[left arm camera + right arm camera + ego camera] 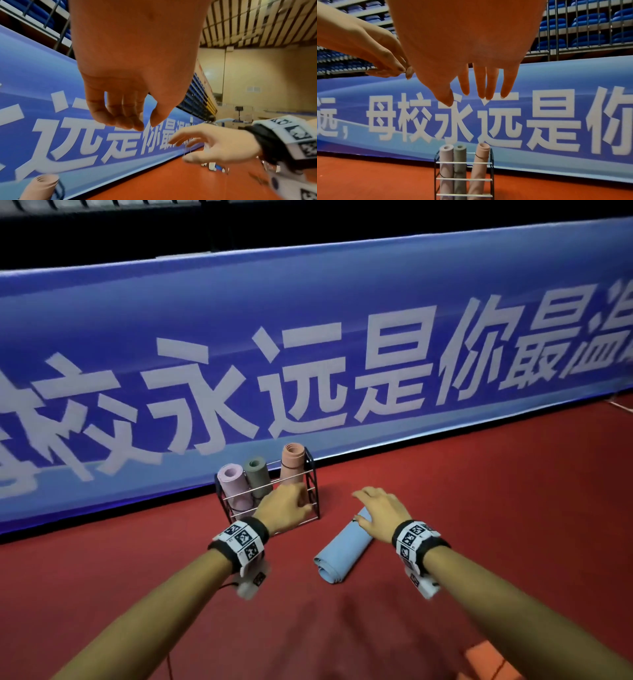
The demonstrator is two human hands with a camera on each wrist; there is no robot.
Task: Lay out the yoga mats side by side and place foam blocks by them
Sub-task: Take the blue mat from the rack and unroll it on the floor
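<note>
Pink, grey and salmon rolled mats stand upright in the wire rack. My left hand hangs loosely curled, empty, before it. Blue rolled mat lies on the floor beneath my right hand, fingers spread.

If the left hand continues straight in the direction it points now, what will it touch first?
Most likely the wire rack and the peach rolled mat standing in it: in the head view the left hand reaches toward that corner, fingers loosely curled. Depth is unclear, so whether it already touches them cannot be told.
</note>
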